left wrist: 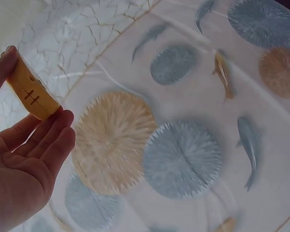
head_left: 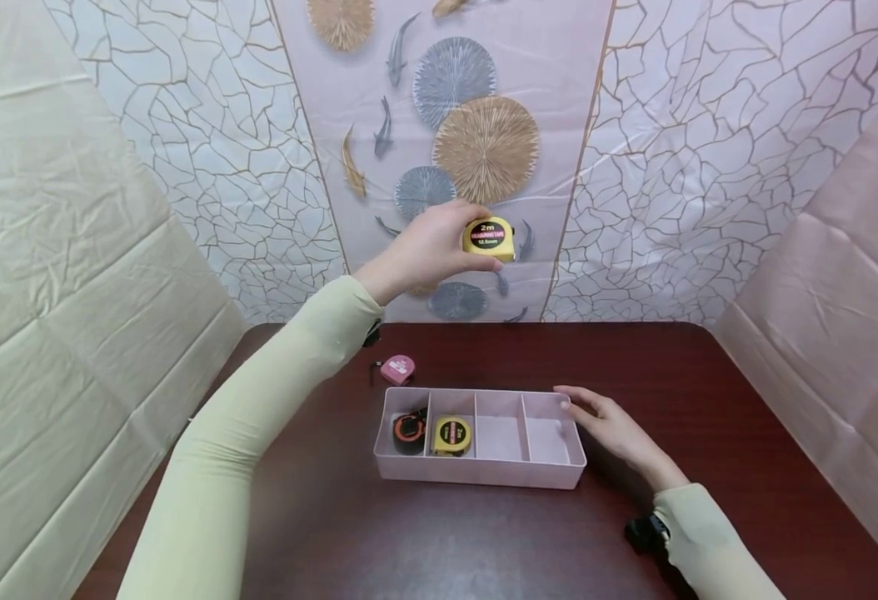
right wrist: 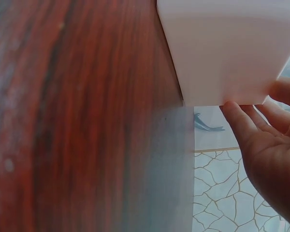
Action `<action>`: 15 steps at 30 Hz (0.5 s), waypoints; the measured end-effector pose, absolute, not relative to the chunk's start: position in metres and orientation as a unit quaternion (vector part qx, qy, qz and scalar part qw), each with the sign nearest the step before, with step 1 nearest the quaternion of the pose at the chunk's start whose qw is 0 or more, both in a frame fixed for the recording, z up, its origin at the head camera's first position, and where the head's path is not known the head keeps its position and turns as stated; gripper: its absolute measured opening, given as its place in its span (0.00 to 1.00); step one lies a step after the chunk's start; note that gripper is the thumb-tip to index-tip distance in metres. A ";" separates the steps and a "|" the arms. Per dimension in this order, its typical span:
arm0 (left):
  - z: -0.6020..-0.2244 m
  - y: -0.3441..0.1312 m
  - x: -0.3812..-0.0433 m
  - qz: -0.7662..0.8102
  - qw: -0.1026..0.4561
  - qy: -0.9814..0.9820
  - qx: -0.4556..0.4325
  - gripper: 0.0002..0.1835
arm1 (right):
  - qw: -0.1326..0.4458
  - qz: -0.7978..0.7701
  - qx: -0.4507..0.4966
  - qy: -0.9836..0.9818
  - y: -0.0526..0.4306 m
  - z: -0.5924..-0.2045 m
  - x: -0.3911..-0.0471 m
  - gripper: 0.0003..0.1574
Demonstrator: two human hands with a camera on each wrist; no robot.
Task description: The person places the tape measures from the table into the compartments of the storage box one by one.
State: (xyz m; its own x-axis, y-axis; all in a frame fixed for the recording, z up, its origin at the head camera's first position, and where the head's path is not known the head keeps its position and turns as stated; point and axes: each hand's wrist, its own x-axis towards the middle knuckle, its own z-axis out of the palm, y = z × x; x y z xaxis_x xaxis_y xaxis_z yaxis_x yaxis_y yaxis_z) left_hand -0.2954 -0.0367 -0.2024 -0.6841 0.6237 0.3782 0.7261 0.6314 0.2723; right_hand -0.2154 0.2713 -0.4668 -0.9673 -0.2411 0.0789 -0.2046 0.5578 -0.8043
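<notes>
High above the table, my left hand (head_left: 427,246) pinches a yellow tape measure (head_left: 490,240) between thumb and fingers. Its black round label reads 2m and faces the head camera; in the left wrist view the yellow case (left wrist: 33,92) shows edge-on. My right hand (head_left: 619,433) holds the back right corner of a pale pink tray (head_left: 476,472) with four compartments. In the right wrist view, fingertips (right wrist: 230,107) touch the tray's rim. A black and orange tape measure (head_left: 409,428) lies in the leftmost compartment, and another yellow tape measure (head_left: 451,435) lies in the one beside it.
Behind the tray's left end, a pink tape measure (head_left: 397,368) with a dark strap lies on the dark red-brown table (head_left: 424,533). Patterned cloth (head_left: 679,167) hangs along the table's back edge, and plain cloths (head_left: 72,292) hang at the sides.
</notes>
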 end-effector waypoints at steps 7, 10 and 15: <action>-0.222 -0.025 -0.285 -0.184 0.124 -0.887 -0.404 0.37 | 0.024 -0.457 -0.126 0.880 0.272 -0.465 -0.216 0.31; -0.233 -0.022 -0.280 -0.186 0.114 -0.885 -0.411 0.37 | 0.025 -0.458 -0.127 0.879 0.272 -0.465 -0.216 0.30; -0.251 -0.019 -0.271 -0.190 0.102 -0.883 -0.417 0.37 | 0.029 -0.459 -0.124 0.880 0.271 -0.466 -0.216 0.31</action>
